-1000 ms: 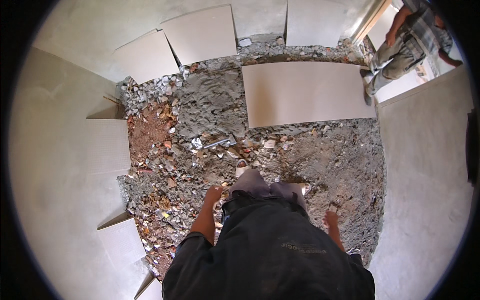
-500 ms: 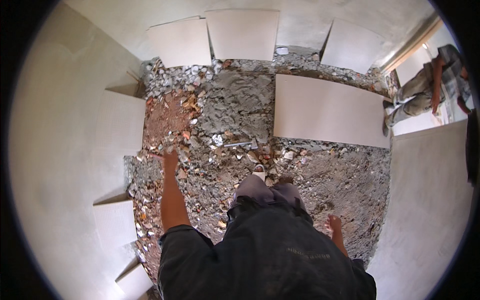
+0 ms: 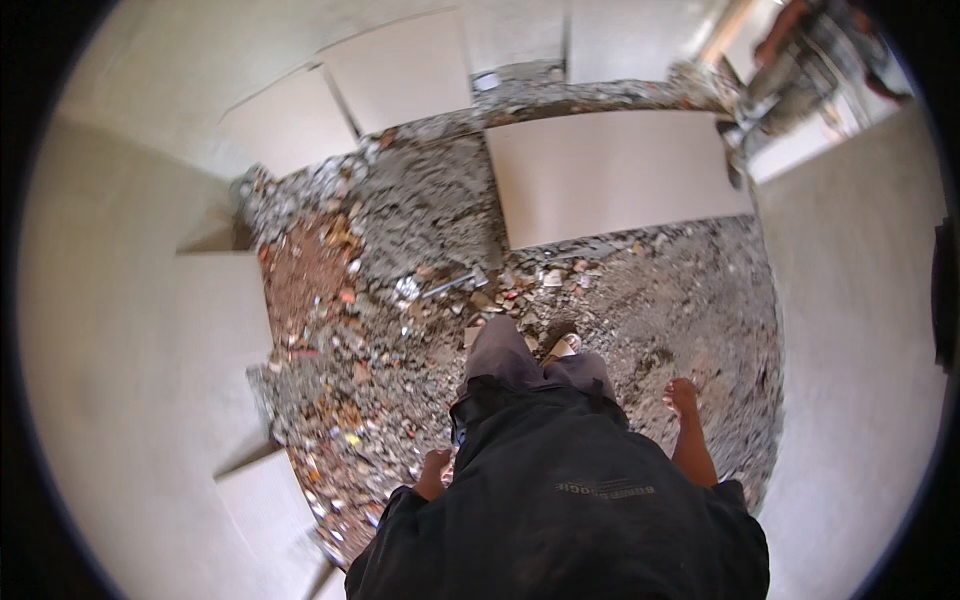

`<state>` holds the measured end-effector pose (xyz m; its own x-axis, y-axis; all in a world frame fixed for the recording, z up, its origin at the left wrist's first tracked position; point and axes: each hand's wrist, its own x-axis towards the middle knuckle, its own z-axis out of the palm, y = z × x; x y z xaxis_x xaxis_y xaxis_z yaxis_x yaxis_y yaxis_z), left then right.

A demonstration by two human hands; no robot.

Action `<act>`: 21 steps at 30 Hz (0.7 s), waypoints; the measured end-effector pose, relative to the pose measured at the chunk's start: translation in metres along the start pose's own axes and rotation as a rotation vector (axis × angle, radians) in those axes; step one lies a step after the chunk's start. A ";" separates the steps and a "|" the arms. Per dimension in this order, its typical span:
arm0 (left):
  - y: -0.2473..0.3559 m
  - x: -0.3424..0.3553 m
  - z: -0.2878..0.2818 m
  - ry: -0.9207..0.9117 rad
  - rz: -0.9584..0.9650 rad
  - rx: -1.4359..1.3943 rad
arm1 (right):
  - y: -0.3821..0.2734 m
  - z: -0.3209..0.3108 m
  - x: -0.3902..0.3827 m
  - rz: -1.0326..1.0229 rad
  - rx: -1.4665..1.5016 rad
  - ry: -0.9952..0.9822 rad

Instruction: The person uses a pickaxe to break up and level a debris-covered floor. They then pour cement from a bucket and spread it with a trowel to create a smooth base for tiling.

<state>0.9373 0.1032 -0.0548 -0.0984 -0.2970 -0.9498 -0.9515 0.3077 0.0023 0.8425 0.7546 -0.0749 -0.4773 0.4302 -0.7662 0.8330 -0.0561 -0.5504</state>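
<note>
Dangling the right hand [image 3: 682, 397] over rubbly ground [image 3: 690, 310], loosely half-curled, gripping nothing; hanging the left hand [image 3: 436, 464] low, honestly can't tell how open or if holding anything; seeing a flat board [image 3: 620, 175] ahead of both.

Head-worn fisheye view, steeply downward
</note>
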 end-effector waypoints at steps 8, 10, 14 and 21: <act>0.273 0.030 -0.191 0.136 0.562 -0.068 | 0.101 0.076 -0.144 -0.238 -1.269 0.112; 0.346 0.026 -0.217 0.111 0.751 -0.056 | 0.125 0.131 -0.178 -0.102 -1.075 0.280; 0.419 0.026 -0.260 0.138 0.913 0.403 | 0.137 0.253 -0.233 -0.158 -1.126 0.457; 0.435 0.042 -0.244 0.046 0.789 0.558 | 0.203 0.383 -0.302 0.194 -0.524 0.114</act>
<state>0.4479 0.0036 -0.0174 -0.6721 0.1473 -0.7256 -0.3329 0.8152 0.4739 1.0483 0.2682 -0.0822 -0.2927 0.5528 -0.7802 0.9438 0.2981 -0.1428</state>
